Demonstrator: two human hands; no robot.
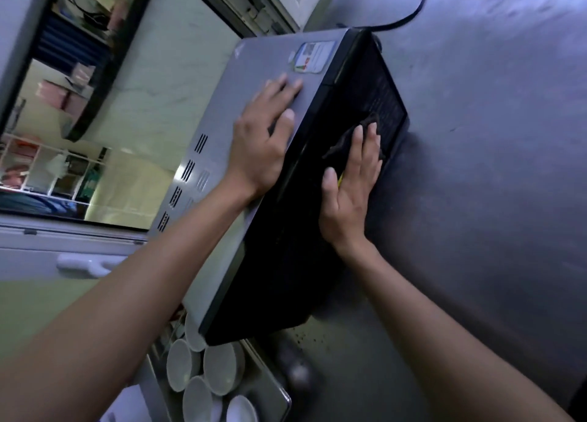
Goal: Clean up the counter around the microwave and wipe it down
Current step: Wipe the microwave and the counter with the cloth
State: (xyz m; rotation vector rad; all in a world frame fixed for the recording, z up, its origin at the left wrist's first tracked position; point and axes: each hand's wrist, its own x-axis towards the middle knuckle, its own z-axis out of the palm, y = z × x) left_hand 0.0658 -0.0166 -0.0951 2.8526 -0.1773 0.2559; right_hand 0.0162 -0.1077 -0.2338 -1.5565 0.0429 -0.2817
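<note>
The view is tilted hard to the side. A microwave point(251, 72) with a grey top and a black front door stands on the steel counter point(476, 167). My left hand point(263, 142) lies flat on the grey top near the front edge, fingers spread, holding nothing. My right hand point(352, 186) presses a dark cloth point(349, 138) flat against the black door; a bit of yellow shows under the thumb. Most of the cloth is hidden under the palm and fingers.
A black power cord point(413, 15) runs from behind the microwave across the counter. Several white bowls point(219, 370) sit in a metal tray point(279, 396) beside the microwave's near end. A window point(79, 104) with a white frame and handle lies behind.
</note>
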